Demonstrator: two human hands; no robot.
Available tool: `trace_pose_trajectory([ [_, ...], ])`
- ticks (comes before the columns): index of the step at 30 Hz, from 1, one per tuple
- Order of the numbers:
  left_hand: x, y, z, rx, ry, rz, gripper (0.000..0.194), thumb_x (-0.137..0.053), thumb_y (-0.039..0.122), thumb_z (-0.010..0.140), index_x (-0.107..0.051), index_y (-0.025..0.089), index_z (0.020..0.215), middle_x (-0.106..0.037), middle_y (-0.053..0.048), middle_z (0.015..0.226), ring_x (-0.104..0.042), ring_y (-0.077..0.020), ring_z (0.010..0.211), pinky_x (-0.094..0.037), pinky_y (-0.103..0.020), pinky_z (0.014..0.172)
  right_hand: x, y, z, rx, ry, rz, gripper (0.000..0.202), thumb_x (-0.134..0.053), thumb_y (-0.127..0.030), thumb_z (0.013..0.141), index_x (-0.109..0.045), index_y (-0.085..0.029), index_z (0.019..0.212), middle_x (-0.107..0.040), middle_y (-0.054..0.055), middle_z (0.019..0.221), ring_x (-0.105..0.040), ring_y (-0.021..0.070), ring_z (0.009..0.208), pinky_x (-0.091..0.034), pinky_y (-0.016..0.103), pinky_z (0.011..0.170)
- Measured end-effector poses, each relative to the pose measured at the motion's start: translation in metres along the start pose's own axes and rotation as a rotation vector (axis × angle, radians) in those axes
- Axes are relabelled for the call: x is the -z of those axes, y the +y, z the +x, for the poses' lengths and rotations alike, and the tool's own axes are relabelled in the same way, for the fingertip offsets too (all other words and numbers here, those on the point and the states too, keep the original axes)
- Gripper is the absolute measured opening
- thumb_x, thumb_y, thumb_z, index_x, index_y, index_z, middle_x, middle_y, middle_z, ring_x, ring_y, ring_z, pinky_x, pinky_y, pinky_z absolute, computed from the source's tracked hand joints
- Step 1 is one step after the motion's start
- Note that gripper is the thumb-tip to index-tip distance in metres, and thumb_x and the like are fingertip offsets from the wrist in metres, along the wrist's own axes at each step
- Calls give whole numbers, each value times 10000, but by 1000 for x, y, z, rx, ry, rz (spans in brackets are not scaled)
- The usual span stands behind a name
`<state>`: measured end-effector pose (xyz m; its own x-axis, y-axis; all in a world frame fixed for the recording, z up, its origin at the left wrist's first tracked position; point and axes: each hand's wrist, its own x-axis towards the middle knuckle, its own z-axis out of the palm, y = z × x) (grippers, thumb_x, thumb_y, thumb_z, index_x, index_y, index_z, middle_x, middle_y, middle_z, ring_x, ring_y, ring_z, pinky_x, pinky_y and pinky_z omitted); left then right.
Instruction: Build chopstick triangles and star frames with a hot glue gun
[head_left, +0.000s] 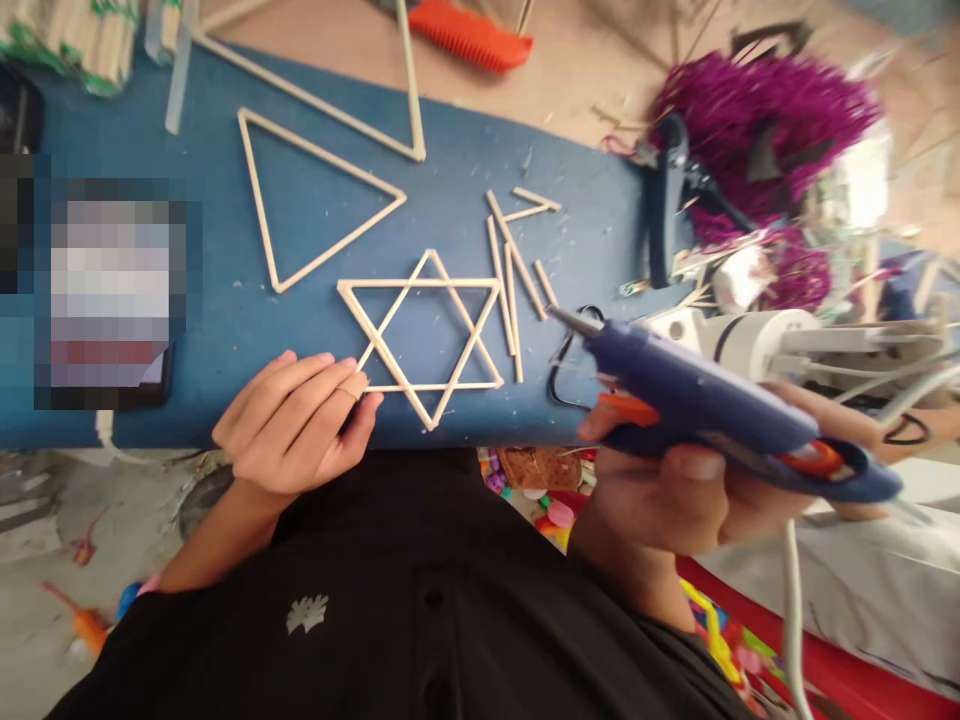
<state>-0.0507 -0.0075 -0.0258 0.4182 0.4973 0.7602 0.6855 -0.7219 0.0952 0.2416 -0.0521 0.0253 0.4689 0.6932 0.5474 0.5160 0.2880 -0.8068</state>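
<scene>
My left hand (296, 420) is closed at the lower left corner of a six-pointed star (420, 284) made of two overlapping triangles of thin wooden sticks. That corner is hidden by the fingers. Raised at the right, my right hand (686, 505) grips a blue glue gun (697, 382) with an orange trigger, its nozzle pointing left. Just left of the nozzle lie several loose short sticks (512, 310). A separate stick triangle (326, 150) lies behind the star, and part of a larger stick frame (411, 90) shows at the top.
All this lies on a blue board (570, 210). At left is a blurred-out device (112, 300) with a white cable (105, 425). Purple shredded strands (772, 120) and a blue-handled tool (666, 200) are at far right. An orange comb (472, 38) lies at the back, bundled sticks (90, 45) at upper left.
</scene>
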Motion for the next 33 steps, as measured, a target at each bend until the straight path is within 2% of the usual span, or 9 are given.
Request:
trace_pose_trajectory([
  [1, 0, 0, 2, -4, 6, 7, 416, -916, 209, 819, -793, 180, 1216, -883, -60, 1012, -859, -292, 873, -712, -430, 912, -4, 8, 9, 112, 105, 64, 379, -789, -600, 891, -703, -369, 1179, -693, -24, 915, -585, 137, 497, -536, 366, 501],
  [3, 0, 1, 6, -7, 19, 15, 396, -938, 189, 803, -797, 142, 1170, -879, -80, 972, -855, -292, 848, -700, -419, 915, -11, 24, 30, 231, 280, 81, 375, -862, -527, 840, -757, -285, 1108, -686, 5, 1007, -704, 181, 800, -629, 406, 790],
  [5, 0, 1, 8, -9, 31, 14, 373, -948, 169, 796, -798, 117, 1134, -876, -96, 953, -852, -288, 834, -687, -409, 927, -18, 38, 50, 157, 287, 46, 332, -887, -472, 836, -742, -240, 1024, -623, 0, 916, -702, 205, 978, -597, 411, 1006],
  [9, -1, 1, 10, -13, 46, 7, 319, -943, 147, 806, -795, 113, 1086, -875, -101, 951, -847, -279, 832, -669, -402, 961, -29, 61, 78, -14, 231, -33, 295, -849, -412, 847, -632, -234, 940, -560, -28, 836, -640, 165, 820, -574, 349, 850],
  [14, 0, 2, 9, 10, 45, 6, 289, -918, 157, 836, -786, 145, 1092, -876, -80, 960, -852, -269, 851, -670, -394, 974, -40, 84, 93, -149, 79, -323, 282, -814, -408, 863, -628, -232, 982, -584, -50, 781, -554, 137, 661, -482, 317, 680],
  [19, 3, 2, 11, 39, 8, 1, 289, -893, 169, 848, -773, 190, 1110, -881, -63, 989, -860, -270, 873, -689, -403, 961, -51, 106, 108, -84, 36, -572, 315, -868, -370, 806, -632, -247, 973, -577, -72, 680, -577, 174, 617, -495, 376, 719],
  [24, 8, 4, 12, 56, -52, -15, 294, -852, 178, 885, -764, 211, 1164, -883, -73, 1027, -869, -286, 915, -705, -421, 961, -58, 124, 120, -68, -3, -611, 342, -823, -454, 860, -579, -254, 991, -701, 11, 821, -606, 195, 635, -528, 415, 741],
  [29, 19, 2, 20, 112, -48, -65, 271, -762, 107, 921, -763, 195, 1177, -878, -89, 1033, -865, -268, 925, -715, -391, 921, -58, 127, 118, -85, -33, -628, 370, -831, -463, 841, -570, -251, 995, -713, 48, 882, -633, 231, 736, -552, 478, 855],
  [33, 31, -16, 40, 202, -92, -37, 285, -700, 41, 949, -781, 187, 1179, -873, -105, 1140, -852, -267, 1004, -695, -390, 936, -51, 121, 111, -93, -54, -643, 458, -864, -532, 810, -581, -239, 1020, -690, 57, 925, -667, 265, 833, -561, 526, 919],
])
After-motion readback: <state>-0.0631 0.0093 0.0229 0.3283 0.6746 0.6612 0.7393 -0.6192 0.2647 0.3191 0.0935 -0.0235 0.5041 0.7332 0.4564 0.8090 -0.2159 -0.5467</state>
